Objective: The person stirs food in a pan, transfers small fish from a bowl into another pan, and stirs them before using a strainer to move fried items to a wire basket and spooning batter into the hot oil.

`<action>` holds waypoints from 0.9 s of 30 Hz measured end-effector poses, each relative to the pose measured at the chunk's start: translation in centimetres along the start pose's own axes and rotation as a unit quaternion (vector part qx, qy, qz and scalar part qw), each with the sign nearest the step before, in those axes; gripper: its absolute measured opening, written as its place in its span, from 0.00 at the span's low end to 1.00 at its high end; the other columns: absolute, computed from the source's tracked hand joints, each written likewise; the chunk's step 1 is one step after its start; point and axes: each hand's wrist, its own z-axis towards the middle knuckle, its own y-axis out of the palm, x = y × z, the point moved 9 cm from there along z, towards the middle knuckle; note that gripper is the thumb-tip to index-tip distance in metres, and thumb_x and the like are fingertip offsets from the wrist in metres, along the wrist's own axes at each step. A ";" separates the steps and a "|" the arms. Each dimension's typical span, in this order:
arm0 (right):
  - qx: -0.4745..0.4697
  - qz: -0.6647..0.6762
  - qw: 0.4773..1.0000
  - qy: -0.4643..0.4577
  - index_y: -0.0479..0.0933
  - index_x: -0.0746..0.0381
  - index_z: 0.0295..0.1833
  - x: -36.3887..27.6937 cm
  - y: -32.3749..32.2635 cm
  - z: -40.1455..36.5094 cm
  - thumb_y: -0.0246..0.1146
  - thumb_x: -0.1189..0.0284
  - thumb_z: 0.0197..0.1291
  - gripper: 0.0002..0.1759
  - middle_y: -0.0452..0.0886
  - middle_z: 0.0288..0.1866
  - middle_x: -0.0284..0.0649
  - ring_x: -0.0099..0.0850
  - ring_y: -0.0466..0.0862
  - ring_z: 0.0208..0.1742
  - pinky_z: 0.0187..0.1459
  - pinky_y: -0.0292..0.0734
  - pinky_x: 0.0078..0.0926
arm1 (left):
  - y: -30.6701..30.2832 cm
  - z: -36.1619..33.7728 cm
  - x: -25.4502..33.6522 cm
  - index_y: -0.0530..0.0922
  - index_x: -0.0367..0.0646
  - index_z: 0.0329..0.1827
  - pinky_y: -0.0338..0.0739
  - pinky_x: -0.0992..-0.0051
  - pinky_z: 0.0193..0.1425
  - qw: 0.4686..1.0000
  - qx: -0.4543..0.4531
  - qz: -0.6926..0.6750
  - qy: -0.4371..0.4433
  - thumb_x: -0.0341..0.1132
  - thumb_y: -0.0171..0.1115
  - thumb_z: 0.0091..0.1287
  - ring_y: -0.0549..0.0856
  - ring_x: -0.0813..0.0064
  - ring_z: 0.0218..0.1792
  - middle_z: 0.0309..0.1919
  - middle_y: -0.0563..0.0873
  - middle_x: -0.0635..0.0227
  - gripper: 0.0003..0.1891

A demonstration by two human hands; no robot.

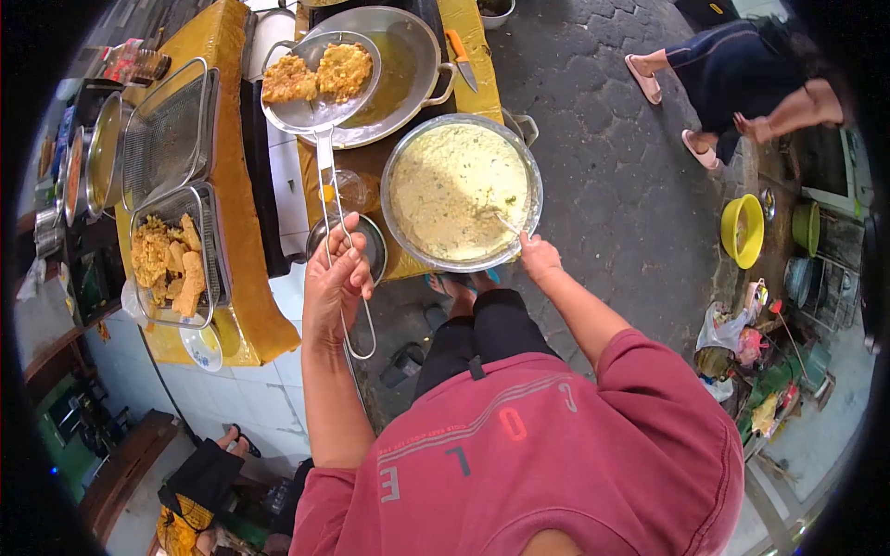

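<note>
My left hand is closed round the long wire handle of a strainer. Two golden fried pieces lie in the strainer, over the left side of a wide pan with oil in it. My right hand grips the handle of a spoon at the lower right rim of a large clear bowl. Pale yellow batter with green bits fills the bowl, and the spoon's head is hidden in it.
An orange-handled knife lies right of the pan. At the left, a wire basket holds fried food beside an empty basket. A person in dark clothing is at the upper right, above a yellow basin. Another person shows at the lower left.
</note>
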 end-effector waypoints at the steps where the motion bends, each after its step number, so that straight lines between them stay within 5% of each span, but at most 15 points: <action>1: -0.001 0.000 1.000 -0.001 0.67 0.59 0.51 0.1 0.3 -0.7 0.50 0.73 0.53 0.18 0.76 0.35 0.52 0.46 0.80 0.35 0.36 0.76 0.41 | 0.1 0.0 0.1 0.62 0.33 0.59 0.73 0.86 0.18 1.000 -0.003 0.004 0.002 0.25 0.54 0.61 0.70 0.89 0.20 0.34 0.74 0.70 0.22; 16: -0.183 0.111 0.964 -0.154 0.71 0.52 0.56 0.4 2.2 1.2 0.51 0.73 0.48 0.25 0.79 0.38 0.52 0.45 0.78 0.45 0.46 0.73 0.34 | 2.6 -1.6 -1.3 0.61 0.32 0.60 0.74 0.86 0.19 1.000 -0.013 -0.025 0.008 0.23 0.53 0.61 0.70 0.87 0.20 0.36 0.75 0.69 0.23; 19: -0.425 0.271 0.863 0.047 0.73 0.49 0.54 3.0 4.4 2.4 0.51 0.73 0.52 0.22 0.70 0.16 0.42 0.32 0.73 0.17 0.21 0.71 0.37 | 4.1 -1.7 -2.3 0.62 0.34 0.60 0.70 0.87 0.17 1.000 0.015 -0.013 0.015 0.25 0.54 0.61 0.68 0.89 0.19 0.36 0.75 0.71 0.23; 20: -0.460 0.309 0.831 0.042 0.73 0.49 0.55 2.9 4.8 2.4 0.49 0.73 0.55 0.21 0.62 0.15 0.33 0.24 0.63 0.11 0.12 0.63 0.30 | 4.8 -1.8 -2.6 0.61 0.33 0.60 0.70 0.87 0.17 0.999 0.025 -0.013 0.019 0.26 0.54 0.62 0.68 0.89 0.19 0.36 0.75 0.71 0.23; 25: -0.466 0.306 0.828 0.056 0.74 0.54 0.46 3.6 2.5 3.0 0.46 0.69 0.60 0.13 0.66 0.13 0.35 0.22 0.61 0.08 0.10 0.58 0.26 | 7.5 -2.7 -3.6 0.61 0.33 0.61 0.71 0.89 0.19 0.997 0.054 -0.032 0.052 0.27 0.54 0.62 0.69 0.90 0.20 0.37 0.75 0.70 0.24; 27: -0.531 0.375 0.759 0.037 0.73 0.51 0.51 3.3 1.9 1.8 0.47 0.71 0.57 0.17 0.66 0.18 0.33 0.18 0.57 0.09 0.11 0.54 0.21 | 8.3 -3.0 -3.8 0.60 0.33 0.61 0.71 0.89 0.19 0.995 0.060 -0.044 0.064 0.26 0.54 0.62 0.69 0.90 0.20 0.37 0.75 0.70 0.24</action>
